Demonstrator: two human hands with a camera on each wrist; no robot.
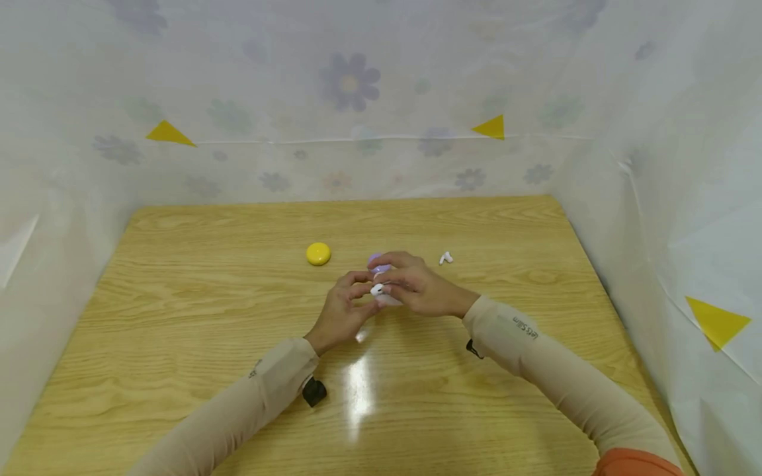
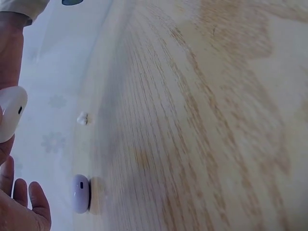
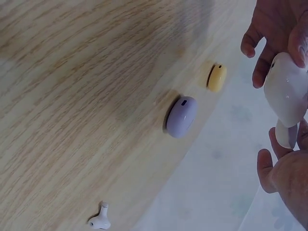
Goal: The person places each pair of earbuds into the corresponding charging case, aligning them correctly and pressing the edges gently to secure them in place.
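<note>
My left hand [image 1: 345, 311] grips a white earbud case [image 3: 286, 91], its thumb on the case and other fingers around it. My right hand [image 1: 423, 287] reaches in from the right, fingers curled over the case. Between its thumb and fingers it pinches a small white earbud [image 1: 377, 289] with a dark oval spot. In the right wrist view, a smaller white piece [image 3: 287, 134] juts from the case beside the right fingers. The fingers hide much of the case in the head view. Behind the hands, a purple case [image 3: 182, 117] lies on the table, partly covered in the head view.
A yellow round case [image 1: 318, 254] lies on the wooden table [image 1: 238, 297], left of the purple one. A single white earbud [image 1: 446, 258] lies to the right. Flower-patterned sheeting [image 1: 351, 82] walls the back and sides, with yellow triangles [image 1: 489, 127] on it.
</note>
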